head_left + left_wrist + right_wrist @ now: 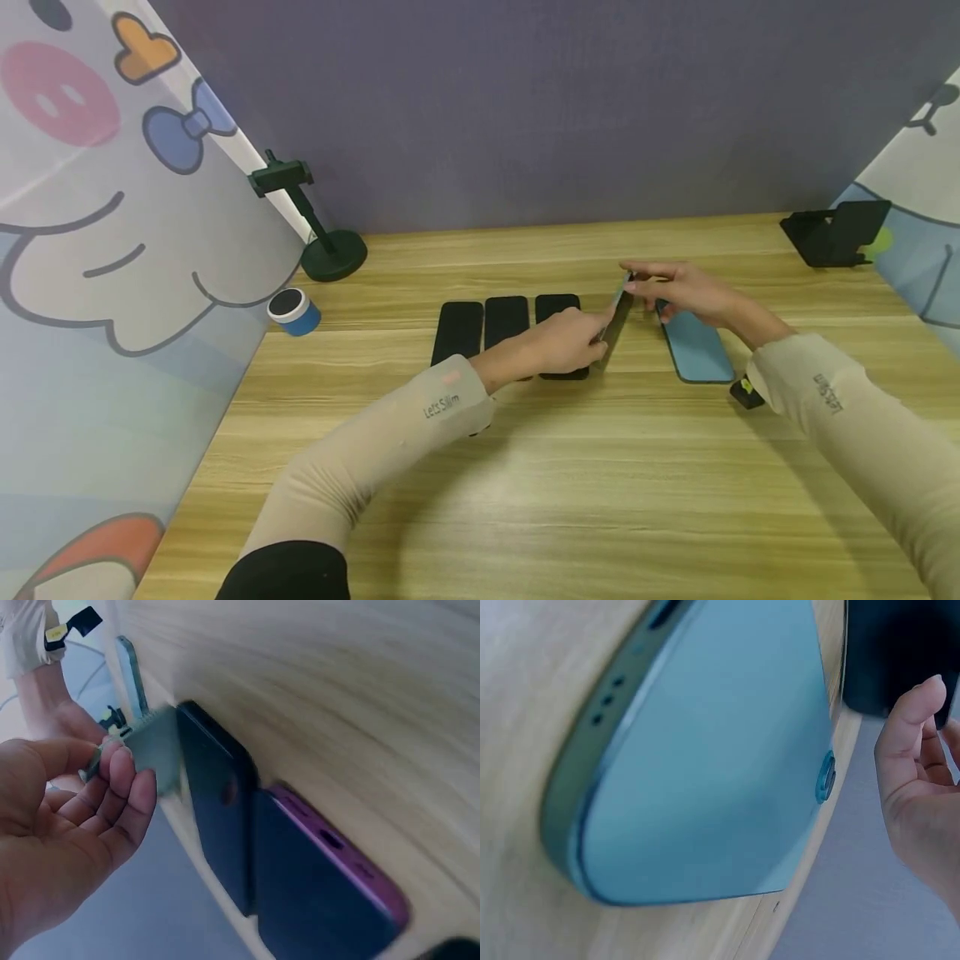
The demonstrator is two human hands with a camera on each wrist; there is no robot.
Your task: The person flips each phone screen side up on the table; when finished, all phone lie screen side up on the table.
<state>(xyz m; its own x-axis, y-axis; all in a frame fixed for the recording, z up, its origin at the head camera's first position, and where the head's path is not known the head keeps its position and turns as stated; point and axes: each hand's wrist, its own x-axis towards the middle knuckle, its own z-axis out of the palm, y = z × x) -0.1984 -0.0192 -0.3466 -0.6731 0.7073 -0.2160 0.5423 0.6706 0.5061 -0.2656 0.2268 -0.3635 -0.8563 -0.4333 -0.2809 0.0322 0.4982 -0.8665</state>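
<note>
Between the two hands a thin phone point(619, 302) stands tilted up off the table. Its lower end is gripped by my left hand point(570, 340), index finger stretched along it; in the left wrist view my left hand point(82, 825) pinches the greenish phone point(156, 750). At the upper end my right hand point(686, 293) pinches it between thumb and fingers. The right wrist view shows its dark face point(900, 652) beside my right hand point(926, 795). Below the right hand lies a light blue phone point(697, 346), back up point(712, 765).
Three dark phones point(459, 329) lie side by side left of centre, partly under the left arm. A dark green stand point(333, 254) and a blue-and-white jar point(298, 312) are at the left, a black stand point(836, 233) at the back right. A small black item point(746, 393) touches the right sleeve.
</note>
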